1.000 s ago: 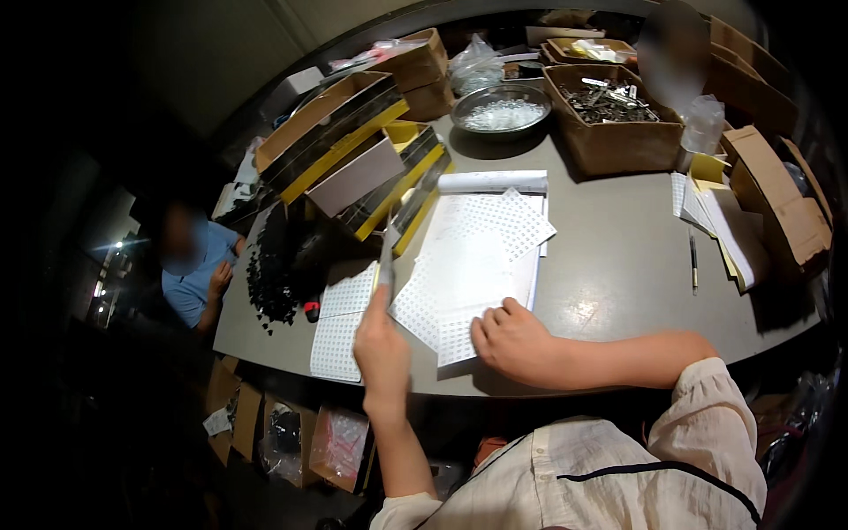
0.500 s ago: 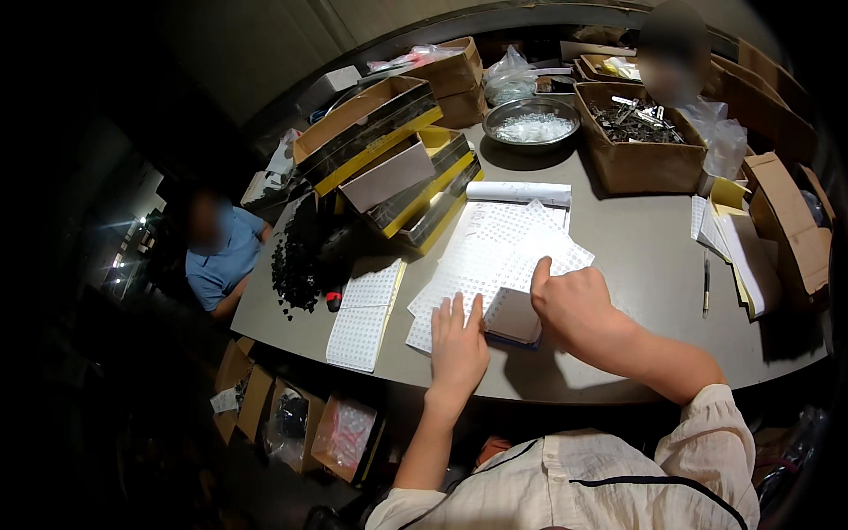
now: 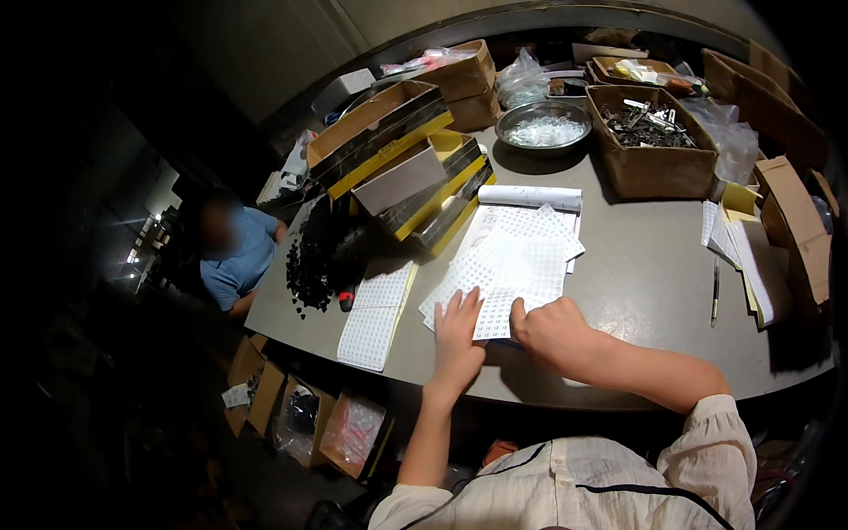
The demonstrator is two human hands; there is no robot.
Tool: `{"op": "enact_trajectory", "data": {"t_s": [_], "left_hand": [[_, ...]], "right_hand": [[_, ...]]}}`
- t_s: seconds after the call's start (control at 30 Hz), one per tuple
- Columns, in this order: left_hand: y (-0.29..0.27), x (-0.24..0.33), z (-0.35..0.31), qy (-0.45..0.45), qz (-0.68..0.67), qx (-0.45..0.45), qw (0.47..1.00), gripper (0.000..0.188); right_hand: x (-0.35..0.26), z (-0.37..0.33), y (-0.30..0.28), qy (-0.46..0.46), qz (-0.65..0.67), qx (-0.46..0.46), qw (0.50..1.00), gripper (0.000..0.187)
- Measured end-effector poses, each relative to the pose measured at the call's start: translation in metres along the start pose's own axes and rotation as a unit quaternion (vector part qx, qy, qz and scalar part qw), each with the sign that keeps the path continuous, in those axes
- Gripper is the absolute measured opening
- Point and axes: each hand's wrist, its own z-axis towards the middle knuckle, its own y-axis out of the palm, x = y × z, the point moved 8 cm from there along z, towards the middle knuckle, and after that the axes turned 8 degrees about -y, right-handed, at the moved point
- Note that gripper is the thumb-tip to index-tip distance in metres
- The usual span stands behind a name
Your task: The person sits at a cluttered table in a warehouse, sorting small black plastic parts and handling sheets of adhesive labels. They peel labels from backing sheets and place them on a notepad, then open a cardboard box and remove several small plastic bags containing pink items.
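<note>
Several white sheets printed with small marks in rows [image 3: 495, 252] lie overlapped in front of me. The topmost printed sheet [image 3: 528, 274] reaches down between my two hands. My left hand [image 3: 459, 334] rests on the sheets with its fingers spread. Beside it, my right hand [image 3: 558, 331] is closed, fingers curled under and the thumb side at the lower right edge of the top sheet; its fingertips are partly hidden. Under the sheets a dark blue edge barely shows near the right hand. Behind them lies a pad with a curled-back page [image 3: 530, 198].
Tilted black-and-yellow boxes [image 3: 380, 137] are stacked at left, near black small parts [image 3: 309, 265] and another printed sheet stack [image 3: 375, 318]. Farther back stand a metal bowl [image 3: 583, 140] and a carton of dark parts [image 3: 654, 172]. A pen [image 3: 715, 291] lies right. A person in blue [image 3: 237, 256] sits left.
The top sheet has come toward me and straightened, covering the pale block between my hands. My right hand moved slightly left and nearer. The whole view has shifted a little.
</note>
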Motion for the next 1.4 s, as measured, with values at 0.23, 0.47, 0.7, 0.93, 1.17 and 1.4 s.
{"op": "enact_trajectory", "data": {"t_s": [0.23, 0.47, 0.7, 0.93, 1.17, 1.4], "left_hand": [[-0.052, -0.047, 0.011, -0.202, -0.282, 0.089, 0.934, 0.034], [-0.184, 0.147, 0.031, 0.121, -0.338, -0.004, 0.933, 0.045], [-0.236, 0.232, 0.009, 0.260, -0.120, -0.140, 0.948, 0.095], [-0.232, 0.222, 0.005, 0.233, -0.050, -0.129, 0.963, 0.089], [-0.245, 0.248, -0.001, 0.339, -0.001, -0.061, 0.939, 0.084], [-0.233, 0.260, 0.000, 0.380, -0.005, -0.057, 0.923, 0.082]], "right_hand": [[-0.012, -0.002, 0.023, -0.050, 0.012, -0.124, 0.991, 0.082], [-0.004, -0.004, 0.029, -0.056, -0.001, -0.055, 0.997, 0.073], [-0.008, -0.005, -0.009, -0.041, 0.110, -0.006, 0.993, 0.027], [0.008, -0.003, 0.039, -0.039, 0.036, 0.063, 0.997, 0.027], [-0.004, 0.008, 0.041, -0.033, -0.010, 0.006, 0.999, 0.038], [-0.004, 0.007, 0.041, -0.053, -0.029, -0.009, 0.998, 0.048]]}}
